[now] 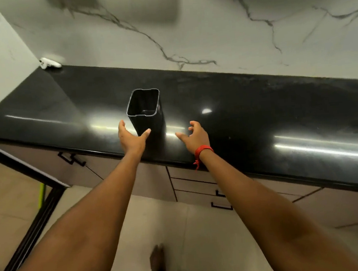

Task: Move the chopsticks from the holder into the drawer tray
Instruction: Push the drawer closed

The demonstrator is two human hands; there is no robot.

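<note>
A black, square-mouthed holder (145, 108) stands upright on the glossy black countertop (259, 109), near its front edge. I see no chopsticks inside it; its interior looks dark and bare. My left hand (130, 137) is open just in front of the holder's lower left side, thumb tip close to or touching its base. My right hand (194, 136) is open to the right of the holder, apart from it, fingers curled loosely, with a red thread band at the wrist. The drawers (192, 184) under the counter are closed; no tray shows.
A white object (49, 63) lies at the counter's far left corner against the marble wall. Cabinet doors with black handles (72, 159) sit below left, drawer handles (222, 206) below centre. Tiled floor and my feet are beneath.
</note>
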